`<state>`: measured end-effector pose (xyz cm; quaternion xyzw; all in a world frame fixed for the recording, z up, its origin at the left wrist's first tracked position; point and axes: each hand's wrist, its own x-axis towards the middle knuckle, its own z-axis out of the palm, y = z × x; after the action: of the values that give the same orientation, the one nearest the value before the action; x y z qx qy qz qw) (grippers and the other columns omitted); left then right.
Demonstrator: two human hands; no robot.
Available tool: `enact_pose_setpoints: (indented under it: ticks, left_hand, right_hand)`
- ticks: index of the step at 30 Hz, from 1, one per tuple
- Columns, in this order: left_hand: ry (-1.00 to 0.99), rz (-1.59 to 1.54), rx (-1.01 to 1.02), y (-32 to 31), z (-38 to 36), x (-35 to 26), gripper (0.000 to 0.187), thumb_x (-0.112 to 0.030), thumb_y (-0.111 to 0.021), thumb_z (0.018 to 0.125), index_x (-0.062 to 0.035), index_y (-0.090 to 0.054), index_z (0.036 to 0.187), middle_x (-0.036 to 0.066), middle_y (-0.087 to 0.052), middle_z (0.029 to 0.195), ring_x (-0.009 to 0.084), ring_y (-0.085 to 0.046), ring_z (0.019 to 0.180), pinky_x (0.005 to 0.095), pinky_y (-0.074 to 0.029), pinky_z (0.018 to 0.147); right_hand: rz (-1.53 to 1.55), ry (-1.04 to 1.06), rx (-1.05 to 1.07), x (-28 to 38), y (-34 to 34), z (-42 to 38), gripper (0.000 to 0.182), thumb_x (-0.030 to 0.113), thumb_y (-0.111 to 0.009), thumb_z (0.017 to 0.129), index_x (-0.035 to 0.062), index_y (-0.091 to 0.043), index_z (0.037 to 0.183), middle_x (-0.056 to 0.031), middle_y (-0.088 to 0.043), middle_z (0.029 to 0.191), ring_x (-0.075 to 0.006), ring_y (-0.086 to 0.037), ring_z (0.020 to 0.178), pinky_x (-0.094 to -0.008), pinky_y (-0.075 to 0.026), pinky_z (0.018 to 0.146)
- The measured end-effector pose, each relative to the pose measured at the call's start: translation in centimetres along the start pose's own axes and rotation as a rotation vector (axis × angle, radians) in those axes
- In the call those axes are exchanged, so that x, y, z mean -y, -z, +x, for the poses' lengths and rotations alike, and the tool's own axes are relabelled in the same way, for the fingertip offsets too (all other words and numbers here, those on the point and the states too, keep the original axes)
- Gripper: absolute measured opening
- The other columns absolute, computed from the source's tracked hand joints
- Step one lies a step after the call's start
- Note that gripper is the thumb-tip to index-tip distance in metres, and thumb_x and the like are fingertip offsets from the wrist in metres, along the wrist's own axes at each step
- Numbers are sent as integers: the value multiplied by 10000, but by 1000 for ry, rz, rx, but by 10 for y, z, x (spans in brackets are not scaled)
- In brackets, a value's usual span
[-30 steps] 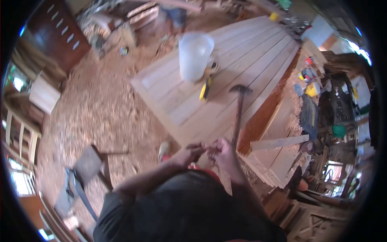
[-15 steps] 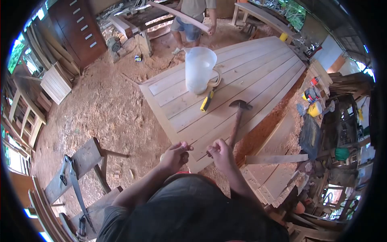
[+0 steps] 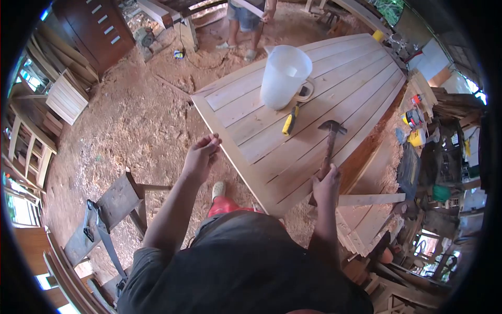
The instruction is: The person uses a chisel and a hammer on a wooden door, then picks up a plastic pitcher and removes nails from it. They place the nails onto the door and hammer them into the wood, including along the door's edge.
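While looking down past the dark shirt (image 3: 243,256), meets first the right hand (image 3: 327,184), curled firmly round the handle of the hammer (image 3: 330,144), with the butt showing on the near side. Shows the left hand (image 3: 198,157) well apart, raised beside the panel (image 3: 280,152) near its left edge, thumb and fingers narrowed together at the tips. Cannot tell of any small thing pinched there.

Seems to turn on one line: from the right fingers out along the handle to the head, away from the body and leaning slightly right. Puts the hammer over the panel's right part, plainly nearer the right hand. Cannot tell resting on the boards from hanging just above.

Narrows on the right, with a wood strip (image 3: 371,199) just beside that forearm. Opens more to the left, over the shavings-strewn floor (image 3: 136,131), as far as the bench (image 3: 125,191) and the saw (image 3: 110,248) on top. Slants the panel's left edge up past the left hand. Places the yellow tool (image 3: 288,123) left of the hammer's head, then the jug (image 3: 280,81), upright, just beyond, limiting room that way. Ends past the panel with another person (image 3: 244,20).
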<state>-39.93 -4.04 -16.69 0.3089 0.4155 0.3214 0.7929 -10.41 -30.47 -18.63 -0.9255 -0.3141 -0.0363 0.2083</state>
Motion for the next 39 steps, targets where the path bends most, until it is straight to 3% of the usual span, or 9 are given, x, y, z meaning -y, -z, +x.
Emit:
enact_pose_setpoints:
  ticks: [2,5,7,14,17,22,29,32,39]
  left_hand:
    - [-57,200,-19,16,28,-13,174,-144,-676,1023,-66,-665,1179,6,-722,1021,63,-601,857,219,-486,749]
    - [-301,416,-67,29,66,-21,195,-212,-704,1009,-46,-693,1109,3,-748,986,74,-625,854,241,-474,742]
    - [-429,539,-74,30,98,-32,210,-236,-708,1005,-46,-714,1095,11,-756,968,86,-640,835,262,-492,742]
    - [-624,977,-114,20,171,-56,197,-282,-727,965,-168,-760,1122,81,-777,972,239,-734,868,366,-556,787]
    - [-671,1135,-119,24,189,-45,195,-345,-678,987,-207,-752,1103,65,-773,1033,320,-739,910,430,-571,783]
    - [-753,1249,-110,19,186,-41,170,-347,-646,1006,-231,-750,1074,-14,-758,1119,298,-740,913,430,-576,763]
    - [-781,1314,-171,14,188,-37,152,-326,-654,994,-228,-757,1049,-47,-765,1094,271,-749,871,404,-579,735]
    - [-821,1285,-148,18,192,-34,132,-294,-676,977,-215,-761,1038,-31,-769,1086,268,-751,853,404,-579,733]
    - [-854,1292,-179,17,195,-29,123,-254,-699,951,-191,-763,1036,-13,-772,1079,262,-754,858,404,-579,717]
  right_hand:
    - [47,-107,104,-13,-10,12,564,184,-775,878,12,-516,1348,-261,-631,1072,-459,-649,1029,-539,-523,963]
    - [370,-412,249,-44,-17,20,391,134,-671,891,10,-528,1233,-155,-632,920,-294,-655,709,-420,-569,670]
    - [610,-588,309,-14,12,27,277,115,-631,911,10,-521,1142,-63,-565,819,-124,-540,552,-290,-455,473]
    - [1099,-391,-103,119,43,-31,261,126,-607,988,21,-523,1211,-28,-498,744,-117,-486,551,-271,-437,497]
    - [1038,-350,15,126,44,-22,213,117,-586,999,34,-539,1190,-23,-492,743,-110,-496,617,-261,-426,556]
    - [977,-294,241,163,67,-6,128,133,-569,1031,40,-543,1116,0,-484,679,-80,-451,581,-248,-355,523]
    - [820,-214,677,204,13,23,191,209,-625,1055,22,-610,1015,-14,-567,672,-86,-537,574,-277,-424,530]
    - [688,87,656,213,-7,49,218,223,-636,1047,8,-617,1012,-55,-578,659,-133,-544,540,-308,-433,528]
    - [751,186,684,257,-18,90,253,238,-642,1046,-11,-621,1013,-95,-641,706,-197,-626,574,-342,-478,552]
